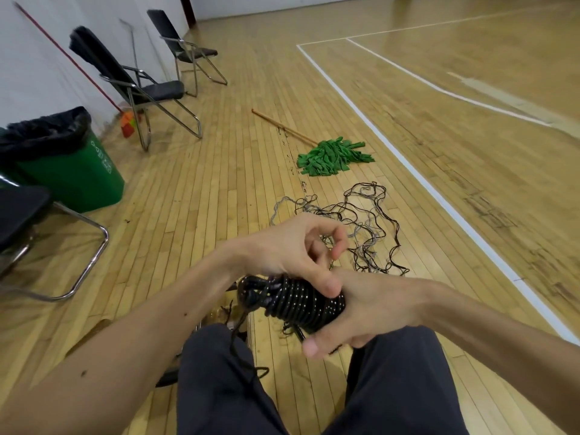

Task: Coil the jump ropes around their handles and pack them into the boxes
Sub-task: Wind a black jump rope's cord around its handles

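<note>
Over your lap: one coiled rope, apparently nearly wound, gripped by your right hand; left hand curled above it, thumb on the coil, hold unclear. Beyond, on floor: loose ropes, tangled, uncoiled. Boxes: none in view.

Black, seemingly white-flecked rope coil

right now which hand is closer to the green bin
Left. The left hand is over the coiled jump rope, on the side toward the green bin; the right hand grips the coil's other end, farther from the bin.
</note>
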